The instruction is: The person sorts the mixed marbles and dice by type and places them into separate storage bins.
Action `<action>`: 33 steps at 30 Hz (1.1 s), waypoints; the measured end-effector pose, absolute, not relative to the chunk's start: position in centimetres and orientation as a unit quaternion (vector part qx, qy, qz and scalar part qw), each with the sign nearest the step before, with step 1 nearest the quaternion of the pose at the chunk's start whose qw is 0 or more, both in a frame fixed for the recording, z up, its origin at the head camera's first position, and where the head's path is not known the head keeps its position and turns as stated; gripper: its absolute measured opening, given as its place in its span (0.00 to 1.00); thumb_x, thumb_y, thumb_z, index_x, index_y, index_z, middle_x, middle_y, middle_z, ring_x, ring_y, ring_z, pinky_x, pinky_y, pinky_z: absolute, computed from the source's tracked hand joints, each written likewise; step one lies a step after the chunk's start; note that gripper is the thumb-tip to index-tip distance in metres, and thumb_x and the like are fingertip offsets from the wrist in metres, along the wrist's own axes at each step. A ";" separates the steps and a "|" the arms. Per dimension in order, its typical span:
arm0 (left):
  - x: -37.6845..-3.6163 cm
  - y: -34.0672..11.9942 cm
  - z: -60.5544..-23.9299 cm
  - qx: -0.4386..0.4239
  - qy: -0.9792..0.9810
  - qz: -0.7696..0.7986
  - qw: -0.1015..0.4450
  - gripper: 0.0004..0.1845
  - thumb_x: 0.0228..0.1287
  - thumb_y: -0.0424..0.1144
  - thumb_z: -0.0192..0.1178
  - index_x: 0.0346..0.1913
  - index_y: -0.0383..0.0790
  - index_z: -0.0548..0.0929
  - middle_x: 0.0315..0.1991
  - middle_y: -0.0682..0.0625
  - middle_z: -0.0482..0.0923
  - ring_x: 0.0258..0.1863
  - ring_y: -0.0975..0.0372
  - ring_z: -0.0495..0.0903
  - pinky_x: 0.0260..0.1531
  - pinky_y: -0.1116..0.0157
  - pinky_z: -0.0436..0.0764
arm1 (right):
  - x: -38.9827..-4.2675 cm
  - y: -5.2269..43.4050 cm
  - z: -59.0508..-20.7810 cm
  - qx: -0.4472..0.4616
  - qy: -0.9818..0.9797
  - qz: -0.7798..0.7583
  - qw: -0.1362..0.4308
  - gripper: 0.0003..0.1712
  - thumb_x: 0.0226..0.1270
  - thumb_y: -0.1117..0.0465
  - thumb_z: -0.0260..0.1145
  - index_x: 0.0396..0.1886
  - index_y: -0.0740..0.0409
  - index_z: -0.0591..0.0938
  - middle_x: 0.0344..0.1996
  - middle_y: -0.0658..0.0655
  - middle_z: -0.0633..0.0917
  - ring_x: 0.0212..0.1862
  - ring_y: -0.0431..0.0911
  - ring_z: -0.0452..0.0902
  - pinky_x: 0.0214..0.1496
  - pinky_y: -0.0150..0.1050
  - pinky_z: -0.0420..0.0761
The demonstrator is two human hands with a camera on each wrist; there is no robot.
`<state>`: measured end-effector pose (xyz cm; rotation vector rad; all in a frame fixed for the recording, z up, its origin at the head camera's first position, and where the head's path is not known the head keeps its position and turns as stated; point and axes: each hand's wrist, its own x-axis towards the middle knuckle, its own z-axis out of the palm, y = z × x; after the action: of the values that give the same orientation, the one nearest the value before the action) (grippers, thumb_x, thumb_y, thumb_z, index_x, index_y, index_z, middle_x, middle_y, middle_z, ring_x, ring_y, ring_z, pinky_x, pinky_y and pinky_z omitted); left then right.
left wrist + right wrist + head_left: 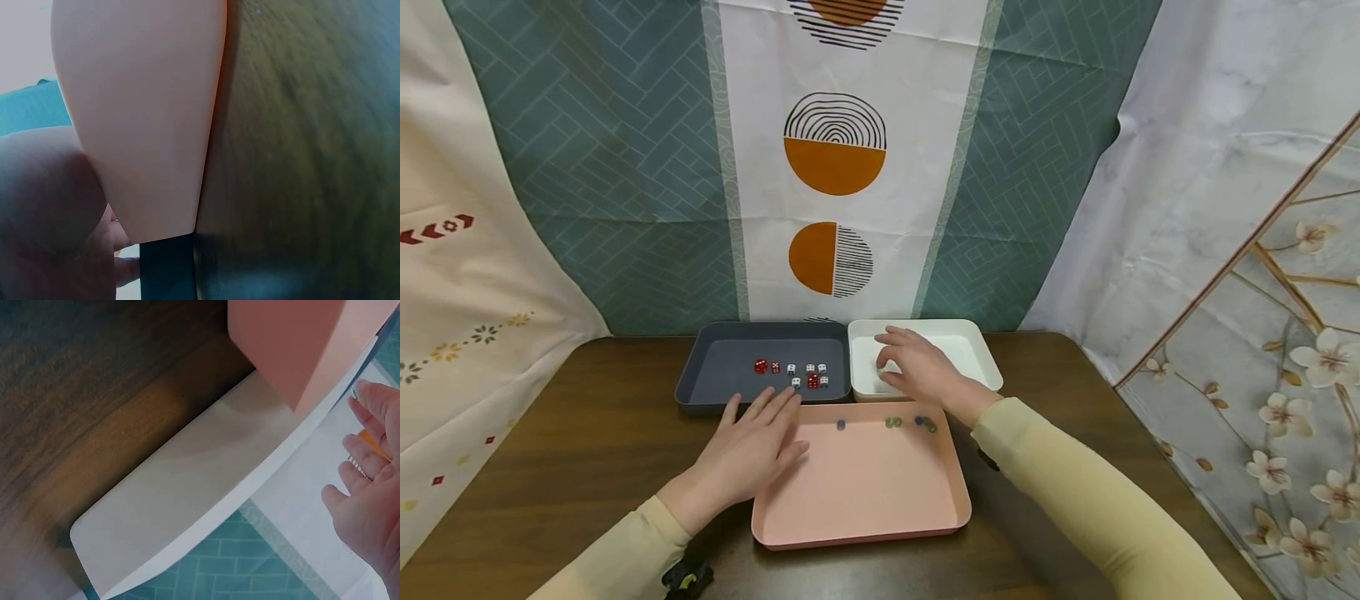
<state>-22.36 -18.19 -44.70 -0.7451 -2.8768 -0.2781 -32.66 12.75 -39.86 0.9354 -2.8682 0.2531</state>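
Right grip [919,365] pinches a tiny piece [354,395], smooth white tray [967,354] beneath.

A hand could have passed low over the near edge of the pink tray [861,500] and across its middle; small green pieces [889,422] and blue ones lined its far edge. The left hand [747,448] obstructed the far left corner, the right wrist [967,400] the far right. The dark tray [722,362] gave room along its left edge, with dice [812,381] around its middle and right. In the white tray [973,354], the right hand [917,364] blocked the left side; the far right corner lay accessible.
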 end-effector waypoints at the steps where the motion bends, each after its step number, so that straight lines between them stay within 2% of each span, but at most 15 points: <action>1: -22.3 -18.2 -44.7 -0.249 -0.961 -0.092 0.077 0.38 0.81 0.57 0.64 0.82 0.36 0.72 0.83 0.38 0.67 0.82 0.38 0.64 0.76 0.24 0.54 | -32.8 12.7 -39.9 0.308 -0.946 0.082 0.056 0.07 0.77 0.60 0.76 0.50 0.55 0.92 0.78 0.61 0.77 0.85 0.57 0.61 0.86 0.51 0.60; 11: -22.4 -18.1 -44.5 -0.247 -0.962 -0.088 0.073 0.39 0.81 0.57 0.64 0.83 0.36 0.72 0.83 0.39 0.67 0.83 0.38 0.63 0.77 0.25 0.53 | -34.8 11.9 -40.4 0.298 -0.952 0.066 0.039 0.07 0.80 0.58 0.74 0.51 0.53 0.92 0.76 0.60 0.79 0.85 0.57 0.62 0.84 0.50 0.65; 20: -22.3 -18.3 -44.6 -0.247 -0.962 -0.089 0.070 0.39 0.81 0.57 0.64 0.82 0.36 0.72 0.83 0.39 0.67 0.83 0.38 0.63 0.77 0.25 0.53 | -36.0 11.2 -41.0 0.289 -0.955 0.058 0.029 0.07 0.80 0.58 0.74 0.52 0.52 0.92 0.72 0.57 0.82 0.79 0.55 0.71 0.78 0.49 0.74; 30: -22.3 -18.3 -44.5 -0.241 -0.964 -0.091 0.056 0.40 0.82 0.58 0.63 0.84 0.36 0.71 0.84 0.39 0.65 0.83 0.38 0.62 0.77 0.25 0.52 | -37.4 10.4 -41.1 0.276 -0.959 0.037 0.043 0.07 0.79 0.57 0.75 0.51 0.52 0.92 0.73 0.58 0.81 0.84 0.57 0.63 0.82 0.49 0.68; 33: -22.3 -18.2 -44.5 -0.240 -0.965 -0.091 0.055 0.40 0.81 0.58 0.63 0.83 0.37 0.71 0.84 0.40 0.66 0.83 0.38 0.62 0.77 0.25 0.51 | -37.7 10.3 -41.3 0.272 -0.961 0.036 0.042 0.07 0.79 0.58 0.76 0.50 0.52 0.92 0.73 0.58 0.82 0.84 0.57 0.62 0.81 0.50 0.70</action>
<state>-22.34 -18.21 -44.45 -0.7296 -2.9285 -0.2776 -37.73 10.28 -41.27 0.8315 -2.9404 0.1107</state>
